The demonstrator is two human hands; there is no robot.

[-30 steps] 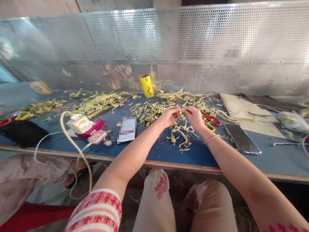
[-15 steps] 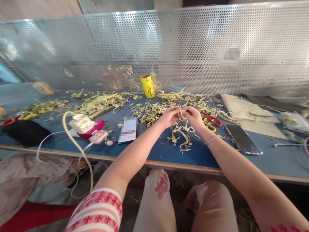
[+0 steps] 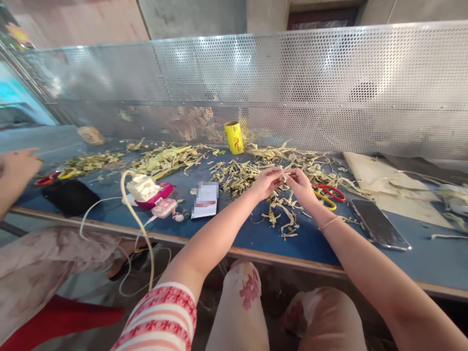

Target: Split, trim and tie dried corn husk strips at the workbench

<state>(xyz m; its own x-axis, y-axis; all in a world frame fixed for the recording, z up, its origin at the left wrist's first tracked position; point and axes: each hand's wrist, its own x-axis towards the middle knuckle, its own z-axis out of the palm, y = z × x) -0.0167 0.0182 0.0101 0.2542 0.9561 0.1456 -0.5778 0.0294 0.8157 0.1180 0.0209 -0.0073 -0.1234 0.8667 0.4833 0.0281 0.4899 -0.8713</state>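
My left hand (image 3: 268, 182) and my right hand (image 3: 300, 187) meet over the pile, fingertips pinched together. Between them is a small pale strip (image 3: 284, 176), apparently of dried plant; most of it is hidden by the fingers. Under and behind both hands lies a pile of dry, curled greenish-yellow plant strips (image 3: 234, 176). Loose curled scraps (image 3: 288, 217) are scattered on the blue tabletop (image 3: 256, 239) just in front of it. Beside my right wrist are scissors with red and yellow handles (image 3: 334, 193), their blades covered. A phone (image 3: 380, 224) rests farther right.
A yellow tube (image 3: 234, 137) stands by the perforated metal screen (image 3: 256, 83). Leftward are a larger leaf heap (image 3: 168, 163), a power adapter (image 3: 144, 187) with cables, a blurred card (image 3: 204, 200) and a black pouch (image 3: 69, 196). Another person's hand (image 3: 16, 173) is far left. Cardboard (image 3: 395, 187) lies right.
The view has shifted, so things sit a little lower and farther right. Another person's hand has come in at the far left. My hands keep their pinch over the pile.
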